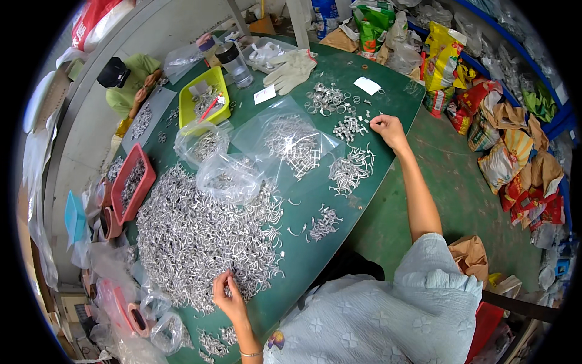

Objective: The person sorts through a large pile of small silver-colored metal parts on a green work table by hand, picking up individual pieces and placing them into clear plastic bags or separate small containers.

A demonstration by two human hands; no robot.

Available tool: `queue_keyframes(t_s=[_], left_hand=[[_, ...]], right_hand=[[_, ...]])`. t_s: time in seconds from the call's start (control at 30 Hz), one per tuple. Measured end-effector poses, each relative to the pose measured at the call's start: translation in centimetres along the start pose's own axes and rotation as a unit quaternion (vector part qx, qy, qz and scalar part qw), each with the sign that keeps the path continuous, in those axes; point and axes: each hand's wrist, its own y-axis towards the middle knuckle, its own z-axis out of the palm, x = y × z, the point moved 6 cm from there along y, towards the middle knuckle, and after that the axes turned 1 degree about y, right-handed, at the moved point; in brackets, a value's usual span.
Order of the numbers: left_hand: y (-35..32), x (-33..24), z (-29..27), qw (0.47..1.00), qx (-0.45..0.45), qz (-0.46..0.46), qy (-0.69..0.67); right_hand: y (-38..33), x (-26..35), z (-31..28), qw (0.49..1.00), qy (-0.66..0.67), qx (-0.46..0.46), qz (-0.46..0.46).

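Observation:
My left hand [229,297] is at the near edge of a big heap of small curved silver metal pieces [200,236]. Its thumb and fingertips are drawn together, and whatever may be in them is too small to make out. My right hand [389,131] hovers by the table's right edge, fingertips pinched, beside a small pile of short silver metal parts [350,128]. Anything between those fingertips is also too small to name. Just below that pile lies another group of curved metal pieces [351,171], and a smaller cluster [325,223] sits nearer to me.
On the green table [303,267] are clear plastic bags [227,182] of metal parts, a yellow basket [187,106], a red tray [134,197], a bottle [237,70] and pale gloves [291,71]. A person in green [136,79] works across it. Sacks [441,60] line the right.

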Motion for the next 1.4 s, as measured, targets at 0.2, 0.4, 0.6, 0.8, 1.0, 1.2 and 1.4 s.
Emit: queue_keyframes(t_s=[0.2,0.4,0.6,0.8,1.0,1.2,1.4], left_hand=[[-0.2,-0.1,0.3,1.000,-0.014,0.006,0.017],[0.0,-0.1,0.9,1.000,-0.012,0.002,0.009],[0.1,-0.2,0.7,0.999,-0.016,0.015,0.037],[0.4,-0.1,0.8,0.999,-0.021,0.006,0.037],[0.3,0.3,0.8,0.999,-0.031,-0.025,0.019],[0.7,0.1,0.4,0.998,-0.050,-0.022,0.010],[0.8,0.3,0.8,0.999,-0.043,-0.022,0.004]], right_hand=[[-0.9,3.4,1.5,0.992,-0.125,0.004,-0.034],[-0.6,5.3,3.1,0.980,-0.191,0.016,-0.054],[0.2,5.5,2.5,0.989,-0.143,0.011,-0.034],[1.6,7.2,4.2,0.944,-0.303,0.050,-0.120],[1.6,7.1,4.2,0.940,-0.317,0.041,-0.119],[1.7,6.1,1.8,0.992,-0.097,-0.019,-0.077],[-0.4,5.3,4.0,0.842,0.484,0.183,0.149]])
